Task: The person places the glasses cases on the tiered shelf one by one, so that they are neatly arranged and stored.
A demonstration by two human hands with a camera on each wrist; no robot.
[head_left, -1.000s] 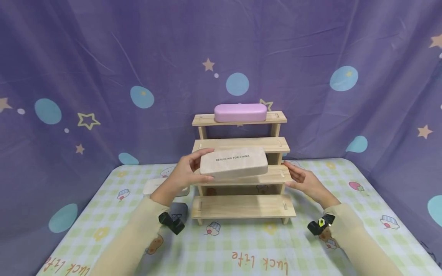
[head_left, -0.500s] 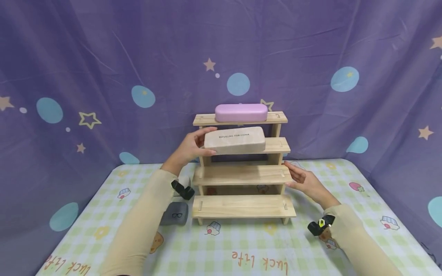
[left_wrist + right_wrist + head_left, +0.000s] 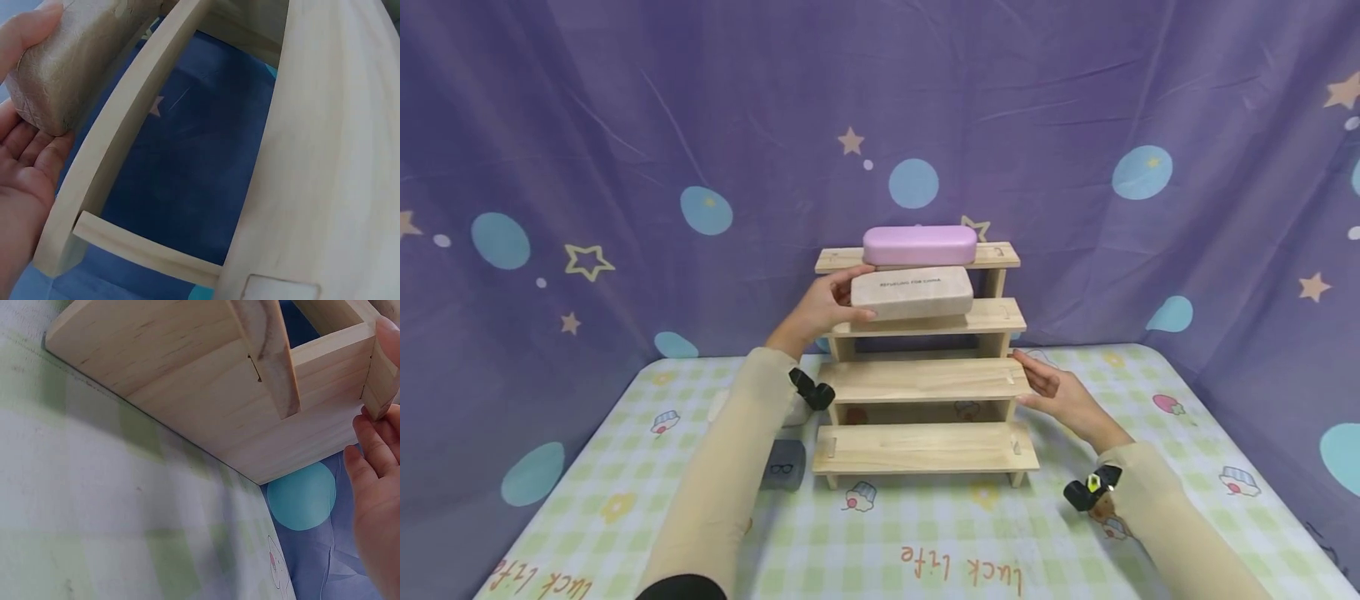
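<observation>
My left hand [image 3: 823, 307] grips the left end of a cream glasses case [image 3: 913, 300] lettered "REFUELING FOR CHINA", thumb on the near side and fingers behind. The case is level, close over the second tier from the top of a wooden stepped display stand [image 3: 917, 450]. In the left wrist view, the case's end [image 3: 69, 75] lies between thumb and fingers, beside a shelf edge. My right hand [image 3: 1067, 404] pinches the right end of the third tier down; in the right wrist view, fingers [image 3: 375, 447] curl at the board's end, with the thumb opposite.
A pink glasses case [image 3: 919, 246] sits on the top tier. On the table left of the stand lie a grey case [image 3: 784, 465] with a spectacles mark and a pale case [image 3: 795, 412], partly hidden by my left sleeve. A purple curtain [image 3: 760, 125] hangs behind.
My left hand has raised the cream case and taken it farther back, from in front of the third tier to over the second. My right hand stays at the stand's side.
</observation>
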